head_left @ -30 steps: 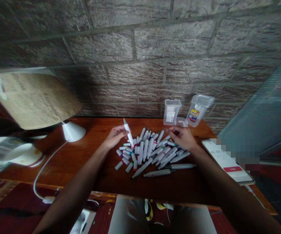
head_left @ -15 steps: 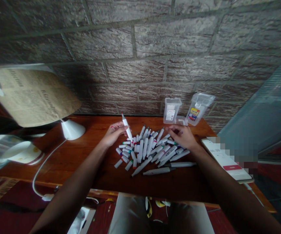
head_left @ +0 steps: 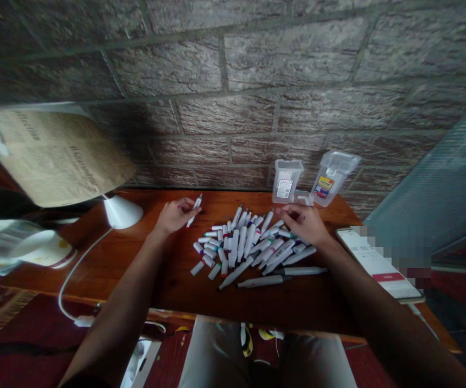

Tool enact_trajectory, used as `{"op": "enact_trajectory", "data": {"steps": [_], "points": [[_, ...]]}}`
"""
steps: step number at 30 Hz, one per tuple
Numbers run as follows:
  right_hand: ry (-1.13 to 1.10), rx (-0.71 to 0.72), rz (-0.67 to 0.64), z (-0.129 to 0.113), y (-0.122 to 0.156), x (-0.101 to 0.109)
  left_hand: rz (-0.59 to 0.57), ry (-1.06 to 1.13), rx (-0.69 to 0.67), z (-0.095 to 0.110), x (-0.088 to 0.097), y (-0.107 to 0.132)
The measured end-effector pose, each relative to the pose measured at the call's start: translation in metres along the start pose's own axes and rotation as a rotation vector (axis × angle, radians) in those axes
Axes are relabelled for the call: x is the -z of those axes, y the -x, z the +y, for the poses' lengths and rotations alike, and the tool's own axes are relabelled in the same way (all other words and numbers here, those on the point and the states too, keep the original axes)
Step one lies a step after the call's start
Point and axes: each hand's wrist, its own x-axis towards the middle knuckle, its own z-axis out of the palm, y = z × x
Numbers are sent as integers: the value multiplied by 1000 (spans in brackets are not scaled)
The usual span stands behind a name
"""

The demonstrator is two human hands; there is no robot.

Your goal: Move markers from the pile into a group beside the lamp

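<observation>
My left hand (head_left: 173, 216) pinches a white marker (head_left: 194, 209) over the bare wood left of the pile, tilted, with a red end pointing down. Many white markers (head_left: 241, 243) lie heaped on the wooden table, mostly uncapped. Short caps (head_left: 197, 268) with coloured bands are scattered along the pile's left side. My right hand (head_left: 305, 223) rests at the pile's right edge, thumb and finger pressed together near a marker tip; whether something is between them I cannot make out. Two markers (head_left: 262, 282) lie apart at the front.
Two clear plastic cases (head_left: 287, 182) stand by the brick wall, with a clear lid (head_left: 303, 198) between them. A phone (head_left: 378, 264) lies at the right. Left on the table are a lamp (head_left: 123, 212), its white cord (head_left: 63, 280) and a paper cup (head_left: 42, 249).
My left hand has moved left, away from the pile, carrying the marker, which has gone from upright above the caps to lower over the table. My right hand has hardly moved.
</observation>
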Motion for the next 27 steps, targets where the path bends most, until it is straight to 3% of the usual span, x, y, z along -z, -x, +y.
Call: {"op": "enact_trajectory", "data": {"steps": [4, 9, 14, 18, 27], "points": [[3, 11, -8, 0, 0, 0, -86, -426, 217, -7, 5, 2], [8, 12, 10, -5, -1, 2, -133, -545, 450, 2, 10, 6], [6, 24, 7, -7, 0, 2, -19, -592, 389, 15, 6, 9], [15, 0, 2, -6, 0, 1, -81, -608, 374, 19, 1, 9], [14, 0, 2, -4, 1, 1, -12, -659, 536, -7, 22, 8]]}}
